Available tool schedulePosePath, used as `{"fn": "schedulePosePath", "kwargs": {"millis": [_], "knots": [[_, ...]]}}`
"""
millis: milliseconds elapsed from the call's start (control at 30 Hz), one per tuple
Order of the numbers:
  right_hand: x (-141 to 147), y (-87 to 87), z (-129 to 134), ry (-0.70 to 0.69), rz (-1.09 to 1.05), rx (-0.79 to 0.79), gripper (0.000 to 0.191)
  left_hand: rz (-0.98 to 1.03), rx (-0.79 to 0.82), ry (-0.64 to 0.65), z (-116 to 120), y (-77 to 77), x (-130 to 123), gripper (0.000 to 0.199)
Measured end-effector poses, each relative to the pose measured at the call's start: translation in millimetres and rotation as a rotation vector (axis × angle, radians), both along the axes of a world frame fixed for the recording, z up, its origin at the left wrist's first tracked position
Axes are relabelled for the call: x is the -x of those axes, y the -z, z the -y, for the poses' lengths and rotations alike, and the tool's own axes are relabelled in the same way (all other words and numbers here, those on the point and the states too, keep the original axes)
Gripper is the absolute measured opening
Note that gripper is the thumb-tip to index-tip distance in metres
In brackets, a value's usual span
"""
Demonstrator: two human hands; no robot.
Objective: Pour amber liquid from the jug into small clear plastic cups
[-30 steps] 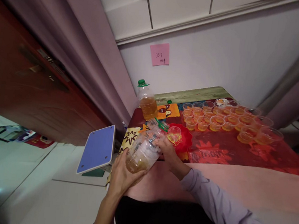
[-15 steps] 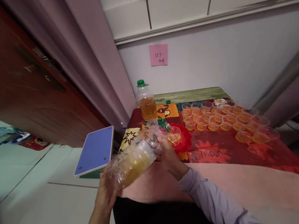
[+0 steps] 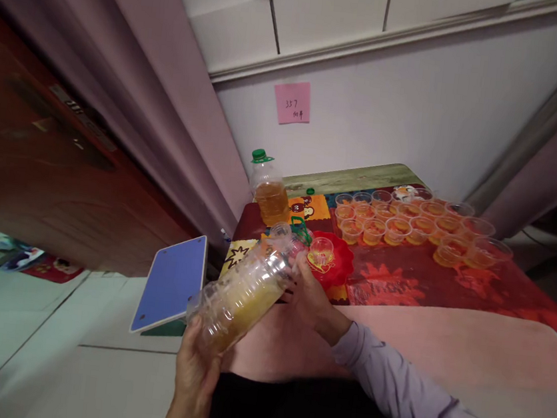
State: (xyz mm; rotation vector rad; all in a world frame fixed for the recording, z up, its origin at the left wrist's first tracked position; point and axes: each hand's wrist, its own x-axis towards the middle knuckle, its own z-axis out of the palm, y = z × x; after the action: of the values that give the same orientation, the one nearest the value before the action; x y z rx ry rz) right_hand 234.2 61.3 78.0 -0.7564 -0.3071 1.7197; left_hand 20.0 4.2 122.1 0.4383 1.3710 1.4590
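A large clear plastic bottle [image 3: 248,299] with yellow liquid lies tilted between my hands, its neck toward the upper right. My left hand [image 3: 195,360] is wrapped round its bottom end. My right hand [image 3: 312,293] grips it near the neck. Just beyond the neck, a red scalloped plate [image 3: 345,263] bears a clear cup [image 3: 321,253]. Another clear cup [image 3: 280,233] shows behind the bottle. A green strap-like piece [image 3: 301,230] is by the bottle's neck, which my fingers partly hide.
An upright bottle [image 3: 272,198] with amber liquid and a green cap stands at the back left. Several cups [image 3: 398,231] of orange liquid fill the back right. A green cap [image 3: 310,191] lies behind. A blue-topped stool [image 3: 172,284] stands left of the table.
The held bottle has shifted slightly left and the fingers of my left hand show more along its bottom end. The view has moved a little. Both hands keep their hold.
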Motion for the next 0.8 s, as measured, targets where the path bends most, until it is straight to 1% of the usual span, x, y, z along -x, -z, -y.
{"fn": "schedulePosePath", "kwargs": {"millis": [100,200,300,433,533,633,800], "knots": [[-5.1,5.2,6.1,-0.033,0.042,-0.058,0.063,-0.017,0.003,-0.005,-1.9,-3.5,4.1,0.068],[-9.9,9.1,11.7,-0.043,0.073,-0.107,0.066,-0.051,0.01,0.031,-5.0,-8.1,7.1,0.069],[-10.8,13.4,13.9,-0.008,0.074,-0.094,0.063,-0.055,0.009,0.035,-8.3,-14.4,3.5,0.072],[-9.5,17.3,14.1,0.026,0.042,-0.084,0.063,-0.034,0.018,0.031,-11.6,-20.2,-4.2,0.068],[-10.6,18.5,14.1,0.026,0.029,-0.099,0.062,-0.057,0.023,0.072,-13.7,-21.4,-6.9,0.067],[-13.1,20.6,13.3,0.022,0.022,-0.08,0.06,-0.094,0.029,0.108,-16.0,-23.4,-8.9,0.068],[-16.0,25.7,11.4,0.028,-0.015,-0.056,0.061,-0.112,0.049,0.094,-20.2,-30.7,-16.8,0.063]]}}
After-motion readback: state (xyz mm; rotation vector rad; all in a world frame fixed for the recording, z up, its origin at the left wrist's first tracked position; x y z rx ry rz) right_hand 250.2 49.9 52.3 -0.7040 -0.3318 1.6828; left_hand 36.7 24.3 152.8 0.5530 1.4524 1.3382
